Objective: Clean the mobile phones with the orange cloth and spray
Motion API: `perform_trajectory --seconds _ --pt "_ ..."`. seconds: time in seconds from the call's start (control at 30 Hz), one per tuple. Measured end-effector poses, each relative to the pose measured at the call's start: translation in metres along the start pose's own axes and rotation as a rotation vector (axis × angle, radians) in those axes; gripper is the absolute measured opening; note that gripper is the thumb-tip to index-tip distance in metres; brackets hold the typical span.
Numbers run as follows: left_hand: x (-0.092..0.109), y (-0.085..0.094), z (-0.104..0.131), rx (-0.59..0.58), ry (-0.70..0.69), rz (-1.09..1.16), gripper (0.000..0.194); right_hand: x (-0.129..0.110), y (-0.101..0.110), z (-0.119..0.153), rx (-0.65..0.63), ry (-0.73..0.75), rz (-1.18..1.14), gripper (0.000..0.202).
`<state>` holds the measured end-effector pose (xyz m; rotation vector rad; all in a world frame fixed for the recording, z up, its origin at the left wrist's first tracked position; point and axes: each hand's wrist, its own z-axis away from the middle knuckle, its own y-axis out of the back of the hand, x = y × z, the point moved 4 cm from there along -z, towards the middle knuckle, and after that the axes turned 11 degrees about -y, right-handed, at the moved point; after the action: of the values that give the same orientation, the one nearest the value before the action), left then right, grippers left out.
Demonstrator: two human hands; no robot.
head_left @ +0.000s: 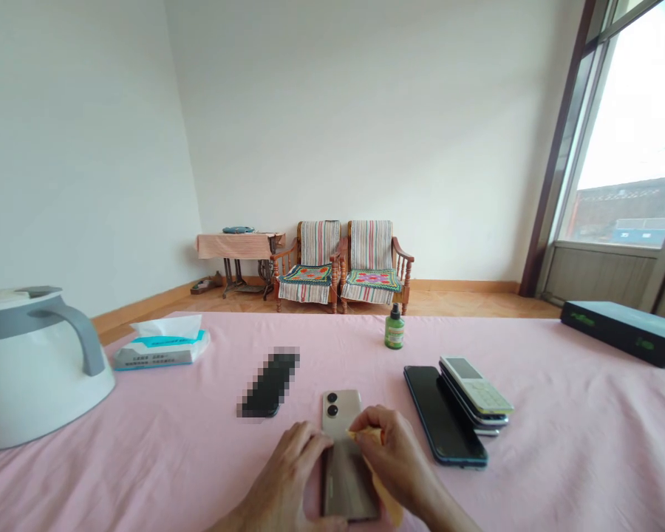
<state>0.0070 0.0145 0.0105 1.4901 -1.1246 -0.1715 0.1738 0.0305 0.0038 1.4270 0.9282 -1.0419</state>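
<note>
A gold smartphone [344, 480] lies back side up on the pink cloth, its two round camera lenses at the far end. My left hand [289, 469] grips it along the left edge, thumb near the bottom. Pinched in my right hand [393, 451] is a yellow wiping cloth [386, 501], which touches the phone's back near its right edge. Part of the cloth trails down beside the phone. A dark phone [269, 384], partly pixelated, rests to the left. On the right, a larger dark smartphone [443, 414] lies beside a stack of phones topped by a white keypad phone [476, 386].
A green spray bottle [394, 330] stands beyond the phones. At the left are a white and grey jug [33, 377] and a tissue pack [163, 346]. A black box [623, 332] sits far right. Two wooden armchairs [340, 258] stand past the table's far edge.
</note>
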Motion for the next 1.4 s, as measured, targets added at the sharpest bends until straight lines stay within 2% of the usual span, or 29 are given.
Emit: perform_trajectory --seconds 0.1,0.2,0.33,0.4,0.47,0.63,0.77,0.9,1.0,1.1,1.23,1.4 --pt "0.0 0.0 0.0 -0.018 0.016 -0.003 0.059 0.004 -0.001 -0.003 -0.052 -0.101 -0.151 0.009" --pt "0.001 0.001 0.0 -0.027 0.026 -0.008 0.061 0.006 0.002 -0.005 -0.097 -0.155 -0.251 0.017" --pt "0.001 0.004 -0.001 -0.034 0.051 -0.038 0.067 0.005 0.002 -0.004 -0.22 -0.247 -0.66 0.028" --pt "0.001 0.006 -0.001 -0.017 0.049 -0.045 0.068 0.002 -0.002 -0.002 -0.288 -0.252 -0.795 0.03" --pt "0.002 0.008 -0.002 0.035 0.013 -0.018 0.067 -0.001 -0.007 0.001 -0.329 -0.218 -0.833 0.029" --pt "0.006 0.01 0.0 0.187 -0.107 0.124 0.067 -0.006 -0.017 0.005 -0.391 -0.139 -0.839 0.023" --pt "0.002 0.011 0.006 0.225 -0.1 0.177 0.063 -0.007 -0.019 0.005 -0.419 -0.157 -0.826 0.025" --pt "-0.011 0.015 0.009 0.26 -0.061 0.21 0.046 -0.007 -0.019 0.005 -0.388 -0.177 -0.759 0.03" --pt "-0.023 0.019 0.009 0.357 0.01 0.23 0.028 -0.009 -0.019 0.007 -0.371 -0.177 -0.672 0.033" --pt "-0.038 0.02 0.006 0.452 0.155 0.303 0.014 -0.009 -0.018 0.007 -0.353 -0.185 -0.608 0.034" --pt "-0.059 0.013 0.001 0.425 0.336 0.575 0.022 -0.002 -0.015 0.001 -0.293 -0.176 -0.504 0.034" --pt "-0.071 0.009 -0.002 0.413 0.377 0.706 0.034 0.011 -0.01 -0.005 -0.125 -0.128 -0.232 0.019"
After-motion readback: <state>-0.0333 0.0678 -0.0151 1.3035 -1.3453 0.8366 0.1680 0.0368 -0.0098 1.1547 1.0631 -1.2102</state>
